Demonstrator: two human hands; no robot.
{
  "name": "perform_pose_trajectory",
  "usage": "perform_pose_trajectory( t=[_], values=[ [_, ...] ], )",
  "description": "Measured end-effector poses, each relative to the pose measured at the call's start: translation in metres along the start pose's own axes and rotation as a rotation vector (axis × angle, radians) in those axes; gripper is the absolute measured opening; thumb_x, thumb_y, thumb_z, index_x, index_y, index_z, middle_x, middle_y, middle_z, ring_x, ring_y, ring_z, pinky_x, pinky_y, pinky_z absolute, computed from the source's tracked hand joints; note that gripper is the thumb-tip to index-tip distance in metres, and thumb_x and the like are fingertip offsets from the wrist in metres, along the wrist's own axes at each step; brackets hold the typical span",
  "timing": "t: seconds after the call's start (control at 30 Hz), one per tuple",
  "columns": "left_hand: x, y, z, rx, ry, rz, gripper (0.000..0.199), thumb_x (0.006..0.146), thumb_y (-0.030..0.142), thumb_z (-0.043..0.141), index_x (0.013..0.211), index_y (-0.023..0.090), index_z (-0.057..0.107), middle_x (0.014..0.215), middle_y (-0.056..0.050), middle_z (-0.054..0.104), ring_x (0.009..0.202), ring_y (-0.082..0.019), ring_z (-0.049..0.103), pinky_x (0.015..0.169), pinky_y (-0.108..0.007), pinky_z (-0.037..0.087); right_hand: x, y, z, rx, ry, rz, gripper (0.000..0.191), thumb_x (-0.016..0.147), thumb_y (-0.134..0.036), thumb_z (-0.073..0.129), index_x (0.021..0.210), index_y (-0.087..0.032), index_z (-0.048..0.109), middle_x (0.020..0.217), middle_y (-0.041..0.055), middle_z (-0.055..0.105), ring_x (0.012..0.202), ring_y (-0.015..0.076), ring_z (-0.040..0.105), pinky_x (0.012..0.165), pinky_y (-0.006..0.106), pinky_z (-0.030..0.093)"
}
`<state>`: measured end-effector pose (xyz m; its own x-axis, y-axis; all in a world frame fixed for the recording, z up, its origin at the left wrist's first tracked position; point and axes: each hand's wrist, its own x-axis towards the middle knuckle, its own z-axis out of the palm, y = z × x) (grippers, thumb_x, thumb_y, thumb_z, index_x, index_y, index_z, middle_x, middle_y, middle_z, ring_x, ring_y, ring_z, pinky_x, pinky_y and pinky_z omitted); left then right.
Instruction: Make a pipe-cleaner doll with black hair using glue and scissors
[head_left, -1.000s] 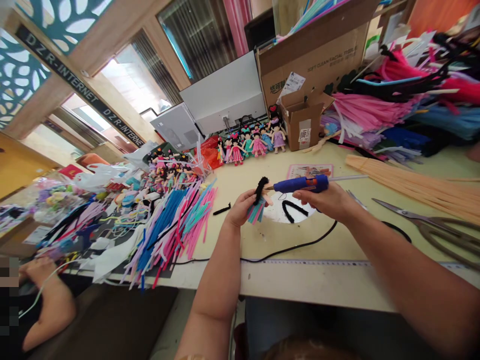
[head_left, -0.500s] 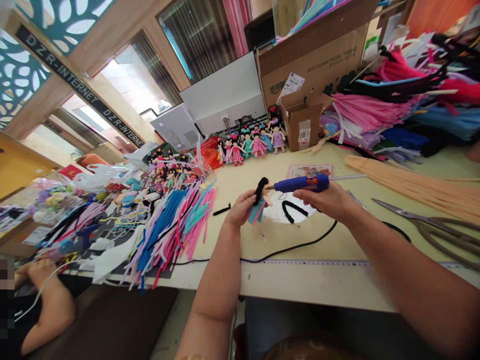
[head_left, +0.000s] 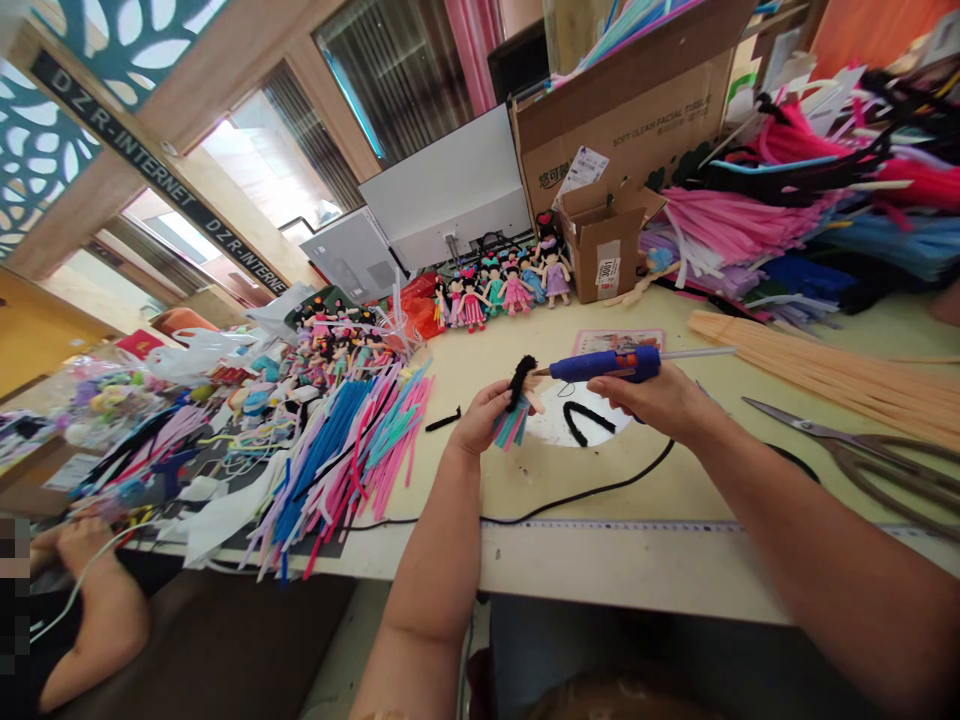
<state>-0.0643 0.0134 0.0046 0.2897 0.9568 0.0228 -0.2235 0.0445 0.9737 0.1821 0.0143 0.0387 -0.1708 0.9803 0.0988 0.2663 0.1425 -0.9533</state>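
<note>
My left hand [head_left: 482, 415] is closed on a small pipe-cleaner doll [head_left: 512, 428] with black hair and a pink, blue and teal skirt. In my right hand [head_left: 660, 400] is a blue hot glue gun [head_left: 606, 366], its nozzle at the doll's head; whether it touches I cannot tell. A white glue stick [head_left: 697, 352] pokes out of the gun's back. Below the gun, a bent black pipe cleaner [head_left: 568, 425] lies on a white round patch. A short black piece [head_left: 443, 419] rests left of my left hand.
Large scissors [head_left: 840, 437] and a beige pipe-cleaner bundle [head_left: 810, 370] lie at right. Finished dolls [head_left: 516, 285] stand by a small carton [head_left: 604, 250]. Coloured pipe cleaners [head_left: 337, 450] cover the left side. A black cord [head_left: 585, 497] crosses the front. Another person's arm [head_left: 105, 600] is at far left.
Almost nothing differs. The glue gun has shifted very slightly to the right, while the doll stays in place in my left hand.
</note>
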Motion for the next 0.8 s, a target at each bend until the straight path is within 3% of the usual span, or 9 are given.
perform_pose_trajectory(
  t=[0.63,0.8],
  values=[
    [0.0,-0.0007,-0.0002,0.028,-0.006,0.0,0.05,0.07,0.048,0.073,0.101,0.01,0.067,0.079,-0.011,0.071,0.071,-0.019,0.064,0.068,-0.029,0.047,0.0011,0.0019,-0.0019,0.003,0.012,0.02,0.029,0.066,-0.049,0.069,0.071,-0.02,0.07,0.057,0.0014,0.061,0.051,0.0146,0.055,0.044,0.027,0.038],
    [0.0005,-0.0012,-0.0026,0.044,-0.097,0.082,0.063,0.067,0.061,0.071,0.104,0.01,0.065,0.083,-0.011,0.069,0.071,-0.017,0.061,0.066,-0.028,0.046,0.0012,0.0008,-0.0014,0.04,-0.002,0.001,0.028,0.067,-0.048,0.068,0.07,-0.021,0.068,0.054,0.0002,0.059,0.048,0.0129,0.052,0.042,0.026,0.037]
  ],
)
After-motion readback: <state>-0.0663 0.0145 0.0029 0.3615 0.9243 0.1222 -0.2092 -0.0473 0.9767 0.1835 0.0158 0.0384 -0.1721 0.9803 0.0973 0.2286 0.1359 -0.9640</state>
